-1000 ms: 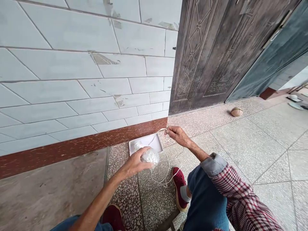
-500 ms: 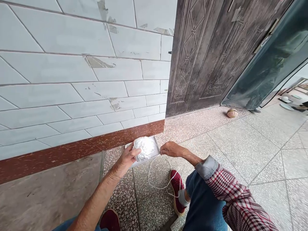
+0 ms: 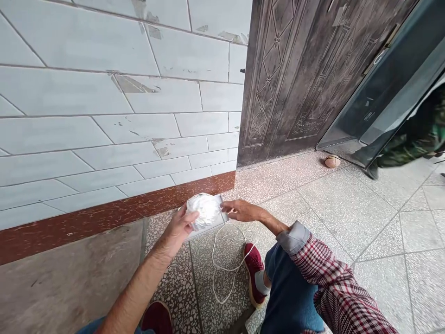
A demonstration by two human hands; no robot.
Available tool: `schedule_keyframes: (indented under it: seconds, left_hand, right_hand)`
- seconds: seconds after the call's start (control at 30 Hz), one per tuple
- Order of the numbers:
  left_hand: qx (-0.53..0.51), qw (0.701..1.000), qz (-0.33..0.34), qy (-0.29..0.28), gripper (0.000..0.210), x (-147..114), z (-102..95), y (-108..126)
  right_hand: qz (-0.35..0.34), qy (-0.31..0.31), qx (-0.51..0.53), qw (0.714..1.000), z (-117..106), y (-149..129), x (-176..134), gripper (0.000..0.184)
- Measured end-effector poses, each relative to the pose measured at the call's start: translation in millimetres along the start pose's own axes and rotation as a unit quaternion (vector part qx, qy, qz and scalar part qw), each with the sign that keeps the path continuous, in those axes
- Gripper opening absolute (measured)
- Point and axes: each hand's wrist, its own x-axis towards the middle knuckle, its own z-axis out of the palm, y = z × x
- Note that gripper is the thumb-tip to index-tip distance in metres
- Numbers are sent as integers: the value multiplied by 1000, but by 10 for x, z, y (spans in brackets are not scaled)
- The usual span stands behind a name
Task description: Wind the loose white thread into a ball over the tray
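My left hand [image 3: 181,228] is closed round the left side of a roundish white bundle [image 3: 206,211]. The bundle looks crinkled, like wound plastic or string; bright light hides its detail. Under it sits a flat, pale shallow box [image 3: 211,226], tilted a little. At the bundle's right side is my right hand [image 3: 239,210], its fingertips drawn together on a thin white cord [image 3: 214,266]. From there the cord hangs in a long loose loop over the floor, near my right shoe [image 3: 253,266].
A white tiled wall [image 3: 104,134] with a brown skirting stands close ahead. Right of it is a dark carved door [image 3: 278,83]. A pinkish round object [image 3: 332,161] lies by the threshold. At the far right, someone in camouflage clothing [image 3: 417,134] is partly visible beside a hanging sheet.
My right hand has moved left and up, onto the bundle's edge. The cord's loop hangs longer and lower. A person in camouflage has come into view at the right.
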Motion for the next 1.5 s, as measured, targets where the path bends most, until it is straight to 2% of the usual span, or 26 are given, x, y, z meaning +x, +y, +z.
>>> schedule_keyframes:
  seconds: [0.07,0.1,0.17,0.2,0.27,0.37,0.43,0.5,0.63,0.73,0.8,0.87,0.93,1.0,1.07,1.13,1.17,1.23,1.3,1.37,1.43,1.5]
  left_hand:
    - [70,997,5,18,90,45,8,-15]
    - [107,994,2,18,90,64,8,-25]
    - [167,986,-7,-7,90,78,14,-47]
    - [185,982,-7,-22,89,72,23,-55]
    - [196,980,-4,-42,85,36,53,-61]
    - [181,983,-7,-37,78,-29,88,-33]
    - [173,985,-11,-22,77,-49,90,7]
    - [155,988,-19,-13,80,-51,94,55]
    - [23,999,-1,-22,82,-27,198,127]
    - [-68,997,47,-1,77,64,291,109]
    - [-63,994,74,48,77,163,274,61]
    - [8,989,105,107,79,248,197,14]
    - [117,975,126,142,82,282,110,-13]
    - [209,966,107,107,83,258,59,-24]
    - [241,969,53,-1,77,190,56,-34]
    - [215,970,-1,-110,68,112,78,-49]
    - [181,973,-19,-144,66,81,87,-54]
    - [87,981,-33,-169,70,45,84,-53]
    - [-10,988,-10,-156,80,43,52,-35]
    - [-62,992,36,-108,85,61,6,-12]
    - [-54,995,72,-33,82,97,-38,-4]
    - [17,992,114,58,79,148,-77,-19]
  right_hand:
    - [-19,40,69,997,-36,48,-9,69]
    - [-34,54,113,992,-39,51,-10,70]
    - [-70,53,175,981,-9,13,-4,56]
    - [-87,50,181,978,22,-23,1,48]
    - [-98,54,156,981,94,-108,11,46]
    - [-59,72,109,990,163,-195,21,57]
    - [-41,98,89,990,151,-204,21,57]
    - [-52,140,74,986,100,-184,13,54]
    - [-70,187,45,979,55,-142,-14,45]
    - [-45,169,-34,984,217,-161,-18,33]
    - [-35,112,-91,989,364,-217,-21,24]
    - [-58,46,-108,991,439,-305,-30,22]
    - [-95,32,-81,992,385,-397,-42,29]
    - [-117,70,-52,989,228,-462,-57,37]
    - [-120,94,-33,988,54,-475,-70,46]
    - [-118,97,-4,988,-58,-434,-61,54]
    - [-116,105,13,988,-80,-400,-41,57]
    - [-111,140,36,983,-58,-323,26,58]
    - [-102,155,36,982,30,-270,99,57]
    - [-92,125,23,988,159,-266,136,55]
    - [-85,65,15,994,299,-312,118,51]
    - [-80,-14,26,996,417,-391,60,51]
